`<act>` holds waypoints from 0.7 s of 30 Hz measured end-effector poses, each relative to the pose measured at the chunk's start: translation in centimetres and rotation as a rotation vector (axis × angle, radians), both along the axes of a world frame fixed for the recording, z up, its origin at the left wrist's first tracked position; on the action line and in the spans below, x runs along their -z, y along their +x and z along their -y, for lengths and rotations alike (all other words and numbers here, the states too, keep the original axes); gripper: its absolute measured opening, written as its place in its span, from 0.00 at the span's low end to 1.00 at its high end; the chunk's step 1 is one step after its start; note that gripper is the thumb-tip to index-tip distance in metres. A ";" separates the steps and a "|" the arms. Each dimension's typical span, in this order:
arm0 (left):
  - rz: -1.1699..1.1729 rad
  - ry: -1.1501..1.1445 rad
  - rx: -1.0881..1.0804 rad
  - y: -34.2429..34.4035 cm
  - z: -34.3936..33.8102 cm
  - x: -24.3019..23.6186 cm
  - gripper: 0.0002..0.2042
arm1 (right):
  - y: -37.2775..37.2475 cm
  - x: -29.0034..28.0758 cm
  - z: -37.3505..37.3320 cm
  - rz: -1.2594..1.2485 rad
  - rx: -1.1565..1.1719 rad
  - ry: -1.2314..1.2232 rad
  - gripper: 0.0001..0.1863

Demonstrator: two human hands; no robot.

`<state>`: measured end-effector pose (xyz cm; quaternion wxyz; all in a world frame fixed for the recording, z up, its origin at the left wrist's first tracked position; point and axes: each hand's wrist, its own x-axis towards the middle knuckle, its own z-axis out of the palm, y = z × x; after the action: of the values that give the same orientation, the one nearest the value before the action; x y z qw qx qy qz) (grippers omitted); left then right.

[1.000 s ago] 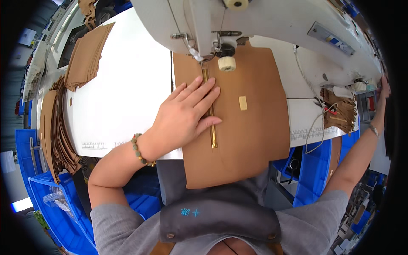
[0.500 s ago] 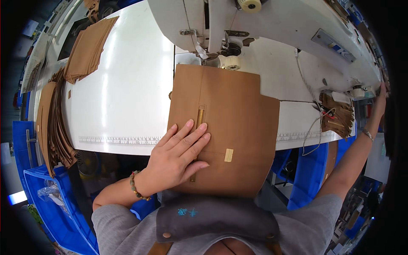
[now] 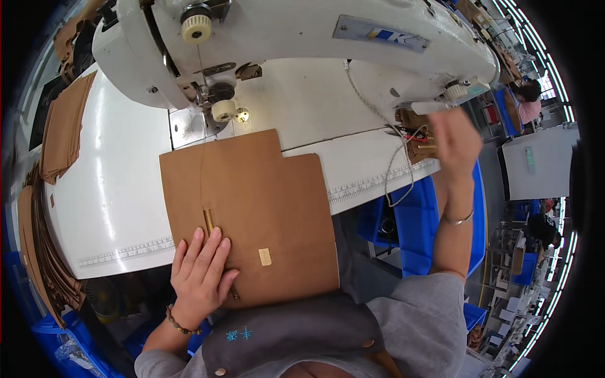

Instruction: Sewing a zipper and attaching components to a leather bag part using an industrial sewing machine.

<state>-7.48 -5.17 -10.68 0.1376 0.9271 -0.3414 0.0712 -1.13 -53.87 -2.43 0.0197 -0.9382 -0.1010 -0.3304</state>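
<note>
My left hand (image 3: 200, 280) lies with fingers out on a brown panel (image 3: 290, 214), over its gold zipper (image 3: 208, 217). A small cream patch (image 3: 265, 256) sits beside the zipper. A thread runs from the white sewing machine (image 3: 283, 34) to the panel, which lies below the presser foot, hanging over the table's front edge. My right hand (image 3: 455, 140), blurred, is raised at the right beside red-handled scissors (image 3: 416, 137), a looped cord (image 3: 396, 189) and small brown pieces (image 3: 421, 151); I cannot tell whether it holds anything.
Brown stacks (image 3: 66, 126) and hanging strips (image 3: 44, 246) lie on the left of the white table (image 3: 120, 189). Blue bins (image 3: 422, 233) stand below the table's right. Two other people (image 3: 528, 101) are at work far right.
The panel has come toward me, out from under the needle, with my left hand on it. My right hand has moved inward from the machine's far right to the scissors. My view has turned rightward.
</note>
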 end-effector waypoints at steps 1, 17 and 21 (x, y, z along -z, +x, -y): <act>0.057 -0.007 0.008 0.1 0.0 0.4 0.24 | -0.4 1.1 -1.4 -0.140 -0.041 0.012 0.05; 0.268 -0.136 -0.033 0.4 0.2 2.6 0.20 | -1.2 3.5 -1.2 -0.514 0.079 -0.002 0.16; 0.265 -0.144 -0.038 0.5 0.1 2.8 0.20 | -1.0 2.7 -0.5 -0.562 0.046 0.075 0.14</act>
<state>-7.03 -5.31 -13.49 0.1560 0.9037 -0.3327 0.2197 -2.16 -53.41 -5.16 0.0740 -0.9937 -0.0578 -0.0612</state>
